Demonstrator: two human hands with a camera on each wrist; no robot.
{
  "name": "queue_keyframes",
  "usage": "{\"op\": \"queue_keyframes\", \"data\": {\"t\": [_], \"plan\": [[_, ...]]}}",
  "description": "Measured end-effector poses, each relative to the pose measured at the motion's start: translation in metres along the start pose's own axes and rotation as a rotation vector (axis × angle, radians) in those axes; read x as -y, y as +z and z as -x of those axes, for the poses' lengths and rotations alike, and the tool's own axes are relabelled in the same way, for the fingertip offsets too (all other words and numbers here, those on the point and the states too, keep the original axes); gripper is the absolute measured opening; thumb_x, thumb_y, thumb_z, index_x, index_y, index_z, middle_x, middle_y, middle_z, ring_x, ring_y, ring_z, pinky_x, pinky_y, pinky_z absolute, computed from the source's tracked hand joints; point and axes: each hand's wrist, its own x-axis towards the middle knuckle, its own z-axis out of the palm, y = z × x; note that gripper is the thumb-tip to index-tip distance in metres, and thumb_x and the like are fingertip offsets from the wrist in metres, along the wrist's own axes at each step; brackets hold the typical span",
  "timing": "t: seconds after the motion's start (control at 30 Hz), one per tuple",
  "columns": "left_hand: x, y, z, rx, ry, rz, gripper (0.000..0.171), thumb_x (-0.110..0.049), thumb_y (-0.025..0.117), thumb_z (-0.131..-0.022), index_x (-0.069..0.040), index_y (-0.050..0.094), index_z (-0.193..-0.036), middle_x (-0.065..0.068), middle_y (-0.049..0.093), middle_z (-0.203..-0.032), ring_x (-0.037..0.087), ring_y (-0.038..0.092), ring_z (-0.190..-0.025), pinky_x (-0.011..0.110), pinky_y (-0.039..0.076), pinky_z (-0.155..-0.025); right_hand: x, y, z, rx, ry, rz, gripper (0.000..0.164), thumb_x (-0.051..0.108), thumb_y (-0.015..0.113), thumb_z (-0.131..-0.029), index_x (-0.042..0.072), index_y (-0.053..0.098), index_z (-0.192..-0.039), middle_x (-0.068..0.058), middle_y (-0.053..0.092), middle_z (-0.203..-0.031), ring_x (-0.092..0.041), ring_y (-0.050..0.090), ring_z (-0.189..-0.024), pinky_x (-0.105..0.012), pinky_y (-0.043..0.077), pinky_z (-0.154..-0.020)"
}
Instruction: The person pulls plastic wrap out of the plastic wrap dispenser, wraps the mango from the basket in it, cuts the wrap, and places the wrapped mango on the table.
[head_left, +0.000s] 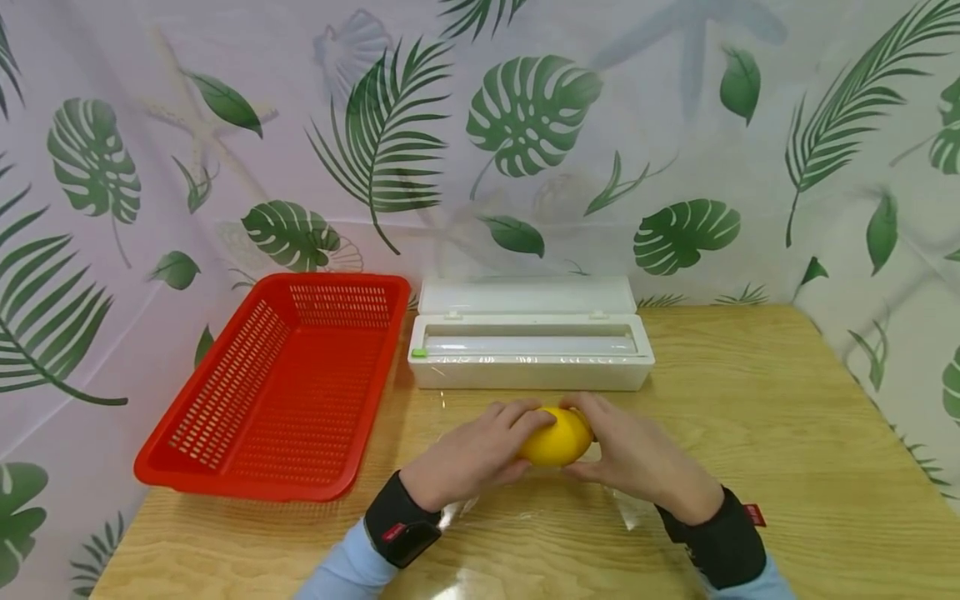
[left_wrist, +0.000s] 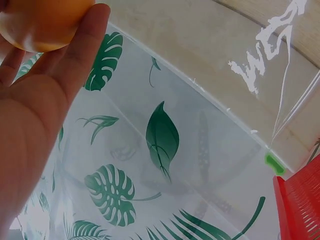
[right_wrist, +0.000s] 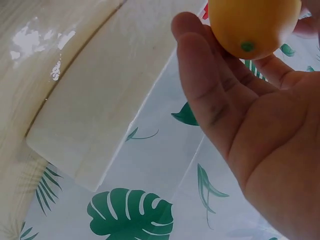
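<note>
A yellow oval lemon (head_left: pixel 556 437) is held between both hands over the table, in front of a white cling film box. My left hand (head_left: pixel 480 450) grips it from the left, fingers over its top and thumb low on the near side. From the other side my right hand (head_left: pixel 637 454) holds the lemon's right end, thumb below. A small green tip shows on the lemon (right_wrist: pixel 255 30) in the right wrist view. Clear cling film (head_left: pixel 525 510) with shiny creases lies under the hands. The cling film box (head_left: pixel 528 375) has its lid raised and a roll inside.
A red plastic basket (head_left: pixel 300 417) with slotted sides stands to the left, close to the box. A green slider (head_left: pixel 419 353) sits at the box's left front edge. Leaf-patterned sheeting (head_left: pixel 450 167) covers the wall behind the wooden table (head_left: pixel 787 433).
</note>
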Motion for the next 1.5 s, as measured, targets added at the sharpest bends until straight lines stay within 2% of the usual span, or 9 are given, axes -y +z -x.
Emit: {"op": "queue_keyframes", "data": {"t": [0.27,0.57,0.87,1.17,1.33,1.5], "plan": [[0.002,0.005,-0.002,-0.004,-0.009,-0.008,0.056,-0.023,0.066,-0.084,-0.013,0.037,-0.132,0.006,0.047,-0.129,0.019,0.047,-0.107,0.030,0.052,-0.082,-0.004,0.005,-0.002,0.020,0.017,-0.009,0.070,0.029,0.082,-0.065,0.012,0.043,-0.122,-0.008,0.057,-0.110,-0.012,0.054,-0.080,-0.033,0.054,-0.069],[0.006,0.022,-0.002,0.063,-0.036,-0.010,0.056,-0.026,0.065,-0.085,-0.015,0.036,-0.132,0.005,0.046,-0.130,0.016,0.047,-0.106,0.030,0.052,-0.081,-0.009,0.019,-0.002,0.075,0.056,-0.024,0.069,0.027,0.082,-0.064,0.010,0.043,-0.119,-0.010,0.059,-0.104,-0.015,0.053,-0.077,-0.036,0.052,-0.068],[0.006,0.033,-0.004,0.095,-0.035,-0.019,0.059,-0.026,0.066,-0.084,-0.013,0.036,-0.133,0.007,0.047,-0.130,0.020,0.050,-0.103,0.031,0.053,-0.078,-0.014,0.029,-0.003,0.135,0.088,-0.003,0.067,0.026,0.083,-0.064,0.009,0.043,-0.116,-0.010,0.059,-0.102,-0.016,0.053,-0.077,-0.038,0.052,-0.072],[0.005,0.035,-0.004,0.090,-0.071,-0.013,0.057,-0.030,0.065,-0.085,-0.016,0.037,-0.133,0.009,0.047,-0.129,0.020,0.051,-0.101,0.033,0.054,-0.075,-0.019,0.030,-0.003,0.144,0.098,-0.006,0.067,0.026,0.082,-0.064,0.008,0.042,-0.114,-0.011,0.058,-0.100,-0.017,0.053,-0.077,-0.040,0.051,-0.070],[0.006,0.028,0.007,0.112,-0.160,0.013,0.060,-0.030,0.065,-0.084,-0.015,0.036,-0.134,0.013,0.047,-0.129,0.023,0.052,-0.101,0.036,0.054,-0.076,-0.020,0.031,-0.002,0.147,0.123,-0.019,0.067,0.027,0.082,-0.064,0.009,0.042,-0.115,-0.012,0.058,-0.104,-0.018,0.054,-0.078,-0.041,0.051,-0.073],[0.004,0.013,0.033,0.141,-0.268,-0.019,0.054,-0.029,0.066,-0.083,-0.015,0.043,-0.129,0.013,0.046,-0.126,0.024,0.051,-0.101,0.037,0.054,-0.073,-0.020,0.031,-0.002,0.170,0.147,-0.029,0.068,0.029,0.081,-0.066,0.010,0.041,-0.117,-0.012,0.058,-0.105,-0.018,0.054,-0.079,-0.042,0.051,-0.074]]}}
